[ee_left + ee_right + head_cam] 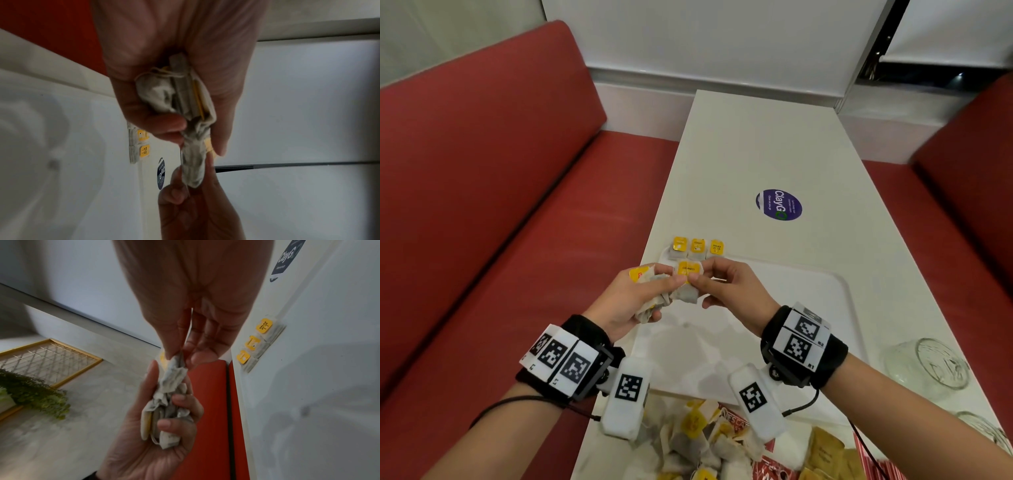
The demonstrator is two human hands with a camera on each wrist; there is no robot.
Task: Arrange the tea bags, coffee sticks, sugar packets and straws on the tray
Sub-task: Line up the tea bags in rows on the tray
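The fingers (697, 281) of the right hand (732, 291) are pinching one crumpled grey paper tea bag with a yellow square tag (689, 274) between thumb and forefinger, the other fingers curling loosely underneath. The fingers (176, 400) of the left hand (625, 301) are clenching around a bunch of crumpled grey tea bags with yellow tags (164, 415) in the palm, and the left thumb (671, 280) is touching the same single bag that the right hand is pinching. Both hands are meeting palm to palm above the far left part of the flat white plastic tray (808, 308), wrists raised, each wrist wearing a black band with white coded marker blocks (803, 339).

The pinched bag is hanging down from its tag, wrinkled and grey-white, close against the bunch. Just beyond the hands, a row of three tea bags with yellow tags (697, 247) is lying side by side along the tray's far left edge. The tray is resting on the long white desk (756, 154), and a round dark blue sticker (779, 205) is lying on the desk farther away. Near the person, a loose heap of tea bags (688, 442) is lying on the desk beside red coffee sticks (765, 469) and brown sugar packets (825, 452). Clear glass jars (931, 366) are lying at the right edge. Red padded benches (500, 171) are flanking the desk.
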